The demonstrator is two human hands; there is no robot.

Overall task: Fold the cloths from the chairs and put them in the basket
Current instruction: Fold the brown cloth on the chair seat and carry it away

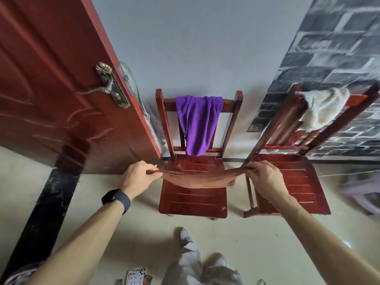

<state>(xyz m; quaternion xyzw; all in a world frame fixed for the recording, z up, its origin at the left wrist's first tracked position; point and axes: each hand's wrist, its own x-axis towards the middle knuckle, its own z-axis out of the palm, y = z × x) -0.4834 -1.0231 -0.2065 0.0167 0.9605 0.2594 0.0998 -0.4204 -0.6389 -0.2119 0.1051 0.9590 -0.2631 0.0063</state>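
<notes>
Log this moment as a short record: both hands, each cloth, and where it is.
left hand: pinches one end of the brown cloth
right hand: grips the other end
brown cloth: stretched between both hands, sagging over the seat of the middle chair
purple cloth: draped over the middle chair's backrest
cream cloth: draped over the backrest of the right chair
basket: cannot tell

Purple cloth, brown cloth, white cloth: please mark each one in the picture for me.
purple cloth (pixel 198 124): head view, middle of the hanging part.
brown cloth (pixel 195 179): head view, sagging middle of the stretched span.
white cloth (pixel 322 108): head view, middle of the draped bundle.
</notes>
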